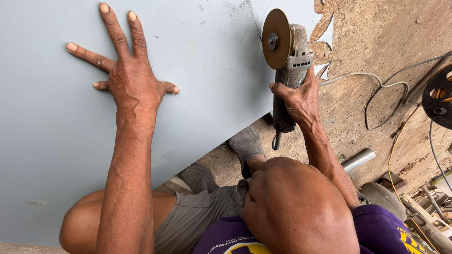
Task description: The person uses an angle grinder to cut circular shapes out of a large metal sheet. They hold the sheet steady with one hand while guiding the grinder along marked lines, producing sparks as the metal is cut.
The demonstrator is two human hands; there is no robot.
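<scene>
A grey angle grinder (288,70) is standing nearly upright in view, its worn body gripped around the handle by the right hand (299,99). Its round brownish cutting disc (276,38) is facing left and sitting at the edge of a large pale grey-blue sheet (56,141). The sheet is lying flat, filling the left of the view, lightly scuffed near the disc, its lower edge running diagonally. The left hand (129,77) is pressing flat on it, fingers spread.

Sheet (56,141) bare around left hand (127,77); cables (376,89), pipe (358,160) crowd ground right.
</scene>
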